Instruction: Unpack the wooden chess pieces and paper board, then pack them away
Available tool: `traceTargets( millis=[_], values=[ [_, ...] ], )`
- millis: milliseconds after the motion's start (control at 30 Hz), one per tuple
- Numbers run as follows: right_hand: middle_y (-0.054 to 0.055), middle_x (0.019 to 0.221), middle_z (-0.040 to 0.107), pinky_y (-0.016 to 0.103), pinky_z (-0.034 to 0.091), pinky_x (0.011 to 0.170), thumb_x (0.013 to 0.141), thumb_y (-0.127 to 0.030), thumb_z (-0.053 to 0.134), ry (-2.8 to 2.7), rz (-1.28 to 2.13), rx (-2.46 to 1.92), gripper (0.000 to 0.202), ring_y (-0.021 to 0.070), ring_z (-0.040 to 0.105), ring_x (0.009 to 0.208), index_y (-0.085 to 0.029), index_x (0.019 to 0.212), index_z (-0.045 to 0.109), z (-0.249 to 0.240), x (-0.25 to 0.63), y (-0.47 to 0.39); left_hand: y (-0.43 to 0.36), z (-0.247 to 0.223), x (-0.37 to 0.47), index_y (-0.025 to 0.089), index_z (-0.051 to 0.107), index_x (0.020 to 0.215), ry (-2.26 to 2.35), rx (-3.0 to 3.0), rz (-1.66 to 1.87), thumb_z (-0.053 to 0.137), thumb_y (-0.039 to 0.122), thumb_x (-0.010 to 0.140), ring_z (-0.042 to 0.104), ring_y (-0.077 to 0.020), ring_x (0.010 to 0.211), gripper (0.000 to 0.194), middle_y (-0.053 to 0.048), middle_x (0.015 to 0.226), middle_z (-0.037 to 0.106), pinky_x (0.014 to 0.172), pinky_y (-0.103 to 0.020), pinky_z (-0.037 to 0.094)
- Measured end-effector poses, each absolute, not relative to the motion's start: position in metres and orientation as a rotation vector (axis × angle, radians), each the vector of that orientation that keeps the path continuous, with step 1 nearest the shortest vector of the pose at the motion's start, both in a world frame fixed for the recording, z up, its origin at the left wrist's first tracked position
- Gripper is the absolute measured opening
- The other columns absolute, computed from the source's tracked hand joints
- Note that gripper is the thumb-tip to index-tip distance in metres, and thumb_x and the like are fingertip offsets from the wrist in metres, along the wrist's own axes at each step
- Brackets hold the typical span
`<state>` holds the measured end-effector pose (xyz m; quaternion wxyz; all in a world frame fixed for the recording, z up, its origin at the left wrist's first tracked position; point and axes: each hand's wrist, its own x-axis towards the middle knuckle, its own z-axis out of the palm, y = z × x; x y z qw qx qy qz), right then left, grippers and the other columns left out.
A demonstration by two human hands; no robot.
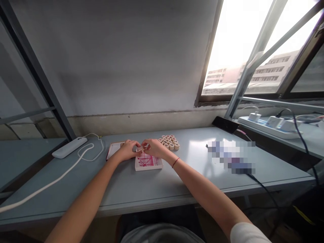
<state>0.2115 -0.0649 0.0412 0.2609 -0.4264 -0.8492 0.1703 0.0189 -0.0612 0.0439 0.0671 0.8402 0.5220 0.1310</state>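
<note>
My left hand (pixel 128 150) and my right hand (pixel 153 147) meet over the back of a shallow white box (pixel 149 167). Inside the box lies a sheet printed with red lines (pixel 149 160). Round wooden Chinese chess pieces (pixel 141 151) with dark characters show between my fingertips; both hands are closed around them, with fingers partly hiding how many there are. Just beyond my right wrist, several more chess pieces (pixel 171 146) stand grouped in stacks. The box lid (pixel 113 151), white inside with a reddish edge, lies partly behind my left hand.
A white power strip (pixel 68 147) with a thick white cable (pixel 50 184) lies at the left. To the right are a blurred-out object (pixel 231 157) and a dark cable (pixel 263 189). Another power strip (pixel 269 127) holds plugs beyond it. Metal posts stand at both sides, and the wall closes the back.
</note>
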Motion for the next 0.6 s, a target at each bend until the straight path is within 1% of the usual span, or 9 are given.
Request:
traceTargets(
  millis=[67,133,233,300,400,600],
  values=[
    [0.002,0.087,0.066,0.021,0.038,0.058,0.077,-0.027,0.058,-2.304,0.413,-1.176,0.021,0.0149,0.060,0.073,-0.022,0.097,0.061,0.038,0.207,-0.068,-0.057,0.044,0.014,0.025,0.061,0.101,1.589,2.521,0.400,0.055,0.038,0.075,0.049,-0.0261,0.109,0.029,-0.003,0.110,0.063,0.088,-0.035,0.040],
    [0.003,0.087,0.065,0.021,0.037,0.058,0.078,-0.030,0.058,-2.347,0.355,-1.172,0.020,0.0157,0.059,0.074,-0.021,0.095,0.060,0.035,0.203,-0.070,-0.054,0.042,0.011,0.024,0.061,0.104,1.623,2.531,0.405,0.049,0.031,0.078,0.051,-0.0253,0.108,0.030,-0.004,0.111,0.064,0.088,-0.035,0.040],
    [0.005,0.095,0.063,0.022,0.034,0.059,0.078,-0.030,0.058,-2.412,0.245,-1.173,0.021,0.0162,0.059,0.077,-0.020,0.096,0.060,0.032,0.200,-0.071,-0.052,0.039,0.011,0.023,0.063,0.106,1.660,2.583,0.372,0.045,0.024,0.078,0.052,-0.0256,0.106,0.033,-0.004,0.110,0.064,0.090,-0.036,0.039],
    [0.006,0.100,0.062,0.022,0.032,0.057,0.078,-0.030,0.057,-2.424,0.177,-1.222,0.026,0.0169,0.059,0.078,-0.020,0.103,0.058,0.032,0.200,-0.072,-0.054,0.037,0.013,0.025,0.065,0.105,1.674,2.603,0.343,0.044,0.025,0.079,0.052,-0.0265,0.105,0.033,-0.004,0.109,0.065,0.089,-0.037,0.039],
    [0.006,0.096,0.064,0.023,0.029,0.052,0.080,-0.031,0.054,-2.450,0.150,-1.323,0.031,0.0183,0.060,0.077,-0.022,0.110,0.054,0.032,0.198,-0.073,-0.057,0.038,0.016,0.028,0.066,0.105,1.701,2.595,0.289,0.042,0.026,0.081,0.052,-0.0283,0.107,0.034,-0.004,0.109,0.065,0.087,-0.039,0.040],
    [0.005,0.088,0.067,0.023,0.030,0.053,0.086,-0.030,0.045,-2.482,0.120,-1.402,0.024,0.0179,0.060,0.073,-0.023,0.107,0.053,0.030,0.190,-0.075,-0.060,0.043,0.019,0.030,0.064,0.108,1.738,2.543,0.207,0.035,0.025,0.084,0.050,-0.0284,0.109,0.038,-0.003,0.111,0.064,0.086,-0.041,0.038]
  ],
)
